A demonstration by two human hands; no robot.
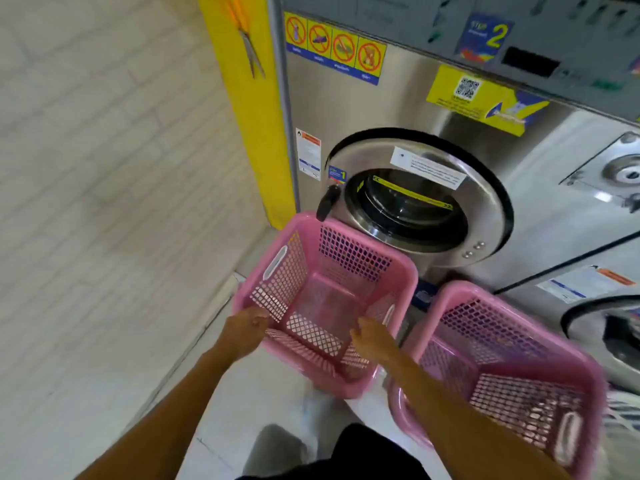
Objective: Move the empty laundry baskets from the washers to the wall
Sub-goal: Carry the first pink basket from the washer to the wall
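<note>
An empty pink laundry basket [332,299] sits tilted in front of the round door of the left washer [415,202]. My left hand [244,329] grips the near left corner of its rim. My right hand [372,339] grips the near right side of the same rim. A second empty pink basket [505,372] stands just right of it, below my right forearm, in front of the neighbouring washer [588,237]. Neither hand touches that second basket.
A pale brick-patterned wall [104,202] runs along the left, ending at a yellow panel [249,98] with scissors hanging on it. White floor tiles [249,403] lie between the wall and the baskets. Striped fabric [623,414] shows at the far right edge.
</note>
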